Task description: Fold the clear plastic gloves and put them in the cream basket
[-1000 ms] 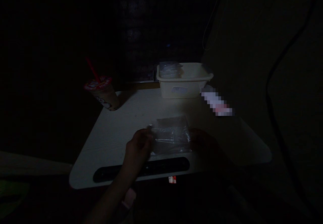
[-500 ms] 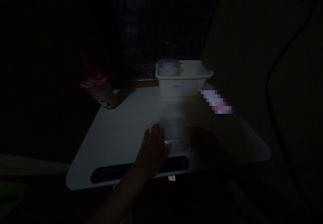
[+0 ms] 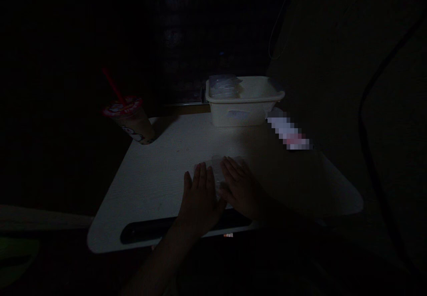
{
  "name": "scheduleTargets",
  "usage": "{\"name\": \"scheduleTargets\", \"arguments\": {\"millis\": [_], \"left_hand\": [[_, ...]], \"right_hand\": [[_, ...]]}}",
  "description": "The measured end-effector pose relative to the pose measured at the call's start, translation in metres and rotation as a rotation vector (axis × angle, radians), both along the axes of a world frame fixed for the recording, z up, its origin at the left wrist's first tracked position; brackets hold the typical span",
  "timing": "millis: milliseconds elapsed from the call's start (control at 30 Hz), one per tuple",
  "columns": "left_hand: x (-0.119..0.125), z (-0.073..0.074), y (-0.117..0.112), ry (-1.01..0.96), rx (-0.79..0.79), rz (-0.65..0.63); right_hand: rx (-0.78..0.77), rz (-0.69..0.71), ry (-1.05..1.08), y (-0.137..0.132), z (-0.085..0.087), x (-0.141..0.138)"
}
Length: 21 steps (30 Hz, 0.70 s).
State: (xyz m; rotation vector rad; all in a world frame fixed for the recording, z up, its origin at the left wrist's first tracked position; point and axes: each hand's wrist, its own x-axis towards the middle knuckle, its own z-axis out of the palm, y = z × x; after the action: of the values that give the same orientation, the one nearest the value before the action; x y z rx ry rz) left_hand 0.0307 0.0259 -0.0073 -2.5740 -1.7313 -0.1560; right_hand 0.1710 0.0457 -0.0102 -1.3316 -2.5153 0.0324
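Note:
The scene is very dark. A clear plastic bag (image 3: 217, 168) lies flat on the white table (image 3: 156, 176), near its front edge. My left hand (image 3: 199, 196) rests palm down on the bag's left part, fingers stretched out. Beside it, my right hand (image 3: 240, 185) lies flat on the bag's right part with its fingers extended. Only a strip of the bag shows between and above my fingers.
A cream plastic bin (image 3: 245, 102) with clear bags inside stands at the table's back. A cup with a red straw (image 3: 130, 120) sits at the back left corner. A blurred-out item (image 3: 289, 133) lies right of the bin. A dark slot (image 3: 153, 229) runs along the front edge.
My left hand went from gripping the bag's left edge to lying flat on it. My right hand moved left onto the bag, and the bag now looks smaller.

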Motion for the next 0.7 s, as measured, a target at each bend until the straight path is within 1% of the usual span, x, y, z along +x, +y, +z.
{"name": "scheduleTargets", "arguments": {"millis": [133,267,400,500,567,633,700], "left_hand": [[0.001,-0.001,-0.001,-0.029,0.04,0.028],[0.002,-0.003,-0.002,-0.012,0.047,0.033],[-0.002,-0.003,-0.001,-0.03,0.002,0.029],[-0.009,0.004,0.003,-0.097,-0.08,0.006],[-0.01,0.01,0.007,-0.146,-0.078,0.002],[-0.005,0.013,0.012,-0.146,-0.053,-0.012],[0.003,0.012,0.015,-0.1,-0.045,-0.062]], "right_hand": [[0.028,-0.066,-0.036,0.003,-0.007,0.017],[0.048,-0.101,-0.044,0.002,-0.011,0.024],[0.047,-0.102,-0.02,0.004,-0.012,0.028],[0.024,-0.103,0.025,0.007,-0.009,0.033],[0.029,-0.126,0.06,0.009,-0.004,0.032],[0.046,-0.134,0.077,0.009,0.002,0.026],[0.039,-0.107,0.059,0.008,0.008,0.016]]}}
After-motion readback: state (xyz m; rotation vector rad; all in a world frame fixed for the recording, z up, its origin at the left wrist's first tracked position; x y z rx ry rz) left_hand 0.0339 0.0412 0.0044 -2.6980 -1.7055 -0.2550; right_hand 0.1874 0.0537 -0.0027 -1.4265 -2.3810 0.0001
